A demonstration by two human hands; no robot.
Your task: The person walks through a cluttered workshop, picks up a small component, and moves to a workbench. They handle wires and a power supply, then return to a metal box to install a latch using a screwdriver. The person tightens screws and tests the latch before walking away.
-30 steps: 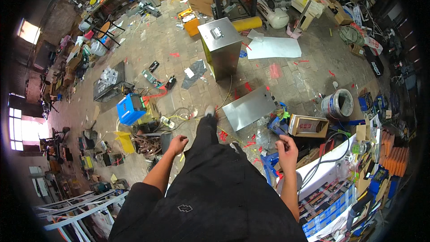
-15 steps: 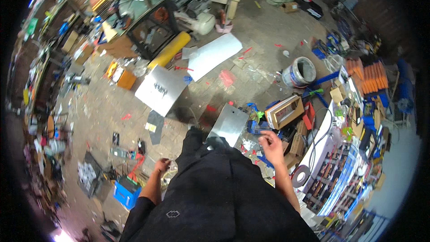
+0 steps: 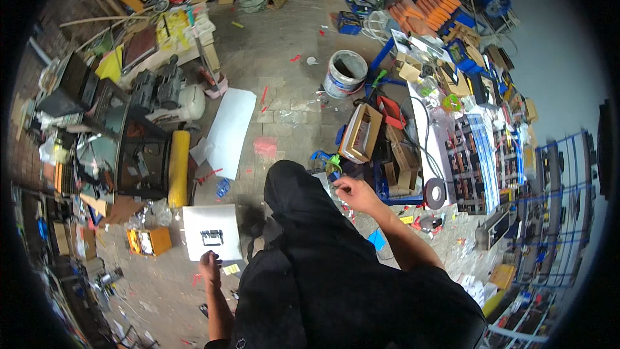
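Observation:
My left hand hangs low on the left, its fingers loosely bent and apart, with nothing visible in them. Just beyond its fingertips lies a pale square panel on the floor, bearing a small black bracket-like part. My right hand is held out in front of my right side, fingers loosely curled and nothing plainly held. Nearest to it are a blue-and-green tangle of items and an open cardboard box. My dark clothing hides the floor between my hands.
A white sheet and a yellow roll lie ahead to the left. A bucket stands ahead. Along the right runs a cluttered workbench with a tape roll at its near end. An orange box sits at left.
My view has swung to the right, so the bench and blue racks show more fully. The pale panel now lies beside my left hand. My right arm reaches across more toward the middle.

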